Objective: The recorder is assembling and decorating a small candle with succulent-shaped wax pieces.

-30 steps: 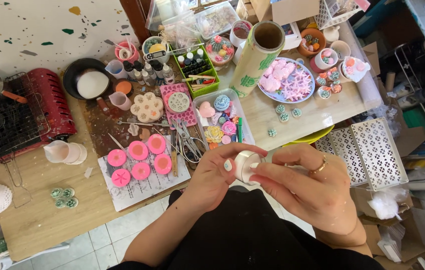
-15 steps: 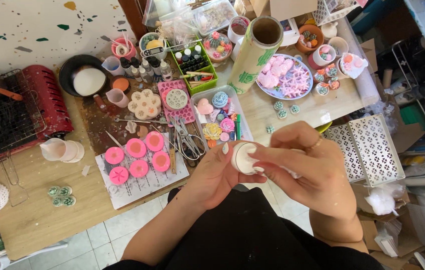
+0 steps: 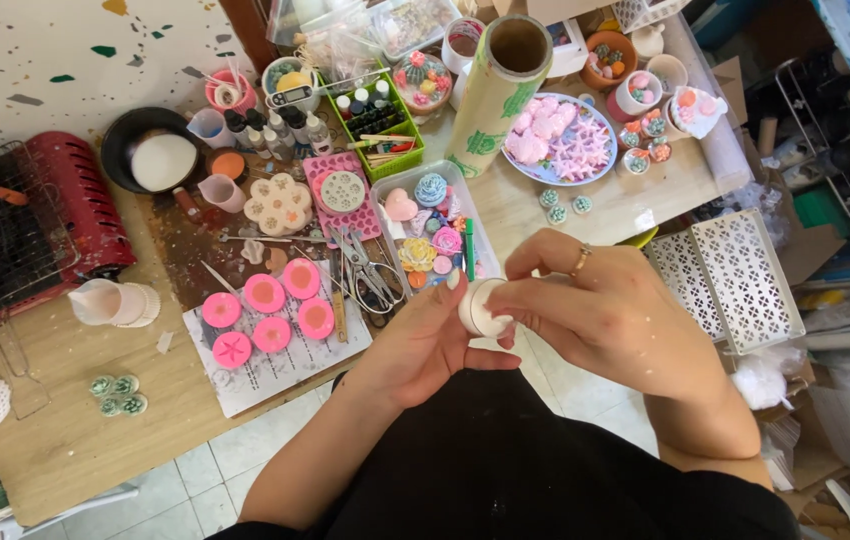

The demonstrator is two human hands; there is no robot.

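Since the earlier frames, both hands have been raised slightly toward mid-frame, and the small white round object [image 3: 480, 306] has been turned so that its side faces the camera. It is held at centre frame, above the table edge, pinched in the curled fingers of the left hand [image 3: 425, 345]; the right hand [image 3: 605, 315], wearing a ring, is closed over its right side with fingertips pressed to its surface. The step in hand is judged to be a working or wrapping of the object's face; a firm grip from the left hand and fine fingertip pressure from the right would be called for next. Whether a film or wrap lies between the fingers cannot be told.

A crowded wooden table [image 3: 75, 440] fills the upper frame. Pink round moulds [image 3: 267, 310] lie on a paper sheet at centre left, scissors [image 3: 365, 275] just right of them, a patterned roll [image 3: 495, 90] at upper centre, a red grill [image 3: 35, 215] at left. White tiled floor [image 3: 195, 490] is seen below.
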